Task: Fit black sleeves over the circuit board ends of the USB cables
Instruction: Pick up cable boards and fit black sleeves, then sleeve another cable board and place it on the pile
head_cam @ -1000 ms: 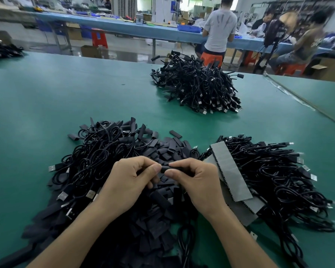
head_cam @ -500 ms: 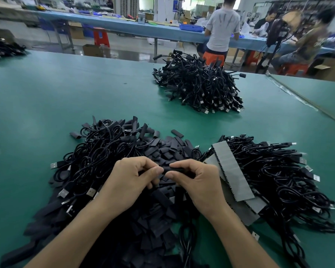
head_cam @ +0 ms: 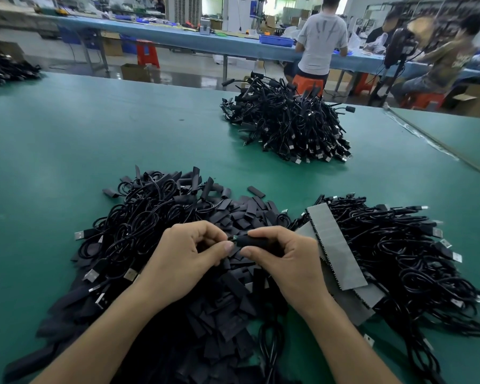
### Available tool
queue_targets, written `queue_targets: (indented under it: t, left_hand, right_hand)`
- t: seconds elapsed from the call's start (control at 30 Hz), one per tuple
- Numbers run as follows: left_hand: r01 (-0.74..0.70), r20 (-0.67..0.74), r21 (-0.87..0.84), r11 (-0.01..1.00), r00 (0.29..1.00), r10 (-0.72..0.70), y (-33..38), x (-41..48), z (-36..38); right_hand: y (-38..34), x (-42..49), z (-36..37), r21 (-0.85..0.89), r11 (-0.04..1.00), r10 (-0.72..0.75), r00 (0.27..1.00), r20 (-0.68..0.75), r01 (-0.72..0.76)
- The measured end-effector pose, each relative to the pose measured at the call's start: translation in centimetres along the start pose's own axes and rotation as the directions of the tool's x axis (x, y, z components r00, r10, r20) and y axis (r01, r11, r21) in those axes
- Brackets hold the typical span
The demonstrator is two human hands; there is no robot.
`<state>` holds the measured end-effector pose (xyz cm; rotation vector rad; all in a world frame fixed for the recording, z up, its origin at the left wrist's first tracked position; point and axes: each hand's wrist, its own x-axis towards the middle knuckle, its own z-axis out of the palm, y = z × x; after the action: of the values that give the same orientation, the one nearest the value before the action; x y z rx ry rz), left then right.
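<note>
My right hand (head_cam: 286,261) pinches a black sleeve (head_cam: 254,241) between thumb and fingers. A small circuit board tip shows at the sleeve's left mouth, where my left hand (head_cam: 189,256) pinches the cable end (head_cam: 231,239). The hands meet above a heap of loose black sleeves (head_cam: 227,306) in front of me. A pile of USB cables (head_cam: 139,231) lies to the left of the hands, mixed with sleeves. Another pile of cables (head_cam: 399,259) lies to the right.
Grey flat strips (head_cam: 336,245) lie slanted across the right pile's inner edge. A further cable heap (head_cam: 286,126) sits at the far middle of the green table (head_cam: 67,151). Behind it, people work at a blue bench; a table seam runs at right.
The hands have stayed in place. The sleeve in my right hand now shows more fully, with the board tip at its left opening. The view shifted slightly.
</note>
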<state>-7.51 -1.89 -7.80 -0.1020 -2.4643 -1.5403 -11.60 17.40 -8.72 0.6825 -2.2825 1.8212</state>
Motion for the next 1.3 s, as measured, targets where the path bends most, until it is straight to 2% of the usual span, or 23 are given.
queue_targets:
  t: [0.1,0.2,0.5,0.83,1.07,1.3]
  left_hand:
    - [0.008,0.002,0.001,1.0,1.0,-0.008,0.08,0.0,-0.02]
    - [0.019,0.008,-0.003,1.0,1.0,-0.019,0.16,-0.01,-0.05]
    - [0.04,0.028,-0.036,0.999,0.999,-0.039,0.38,-0.01,0.0]
    - [0.046,0.054,-0.02,0.999,0.998,-0.045,0.17,-0.07,-0.11]
    - [0.053,0.061,-0.019,0.998,0.997,-0.052,0.18,-0.05,-0.01]
    - [0.043,0.067,-0.002,0.999,0.997,-0.043,0.22,-0.04,0.03]
  right_hand:
    - [0.3,0.09,-0.05,-0.139,0.984,-0.112,0.994,0.014,0.113]
    - [0.5,0.14,0.04,-0.182,0.968,-0.175,0.985,0.001,0.172]
    - [0.69,0.16,0.03,-0.178,0.965,-0.198,0.98,-0.008,0.194]
    - [1.05,-0.09,0.09,-0.277,0.938,-0.193,0.978,0.082,0.208]
    - [0.75,-0.03,0.12,-0.251,0.934,-0.258,0.966,0.027,0.256]
    - [0.33,-0.07,0.05,-0.321,0.912,-0.246,0.967,0.071,0.255]
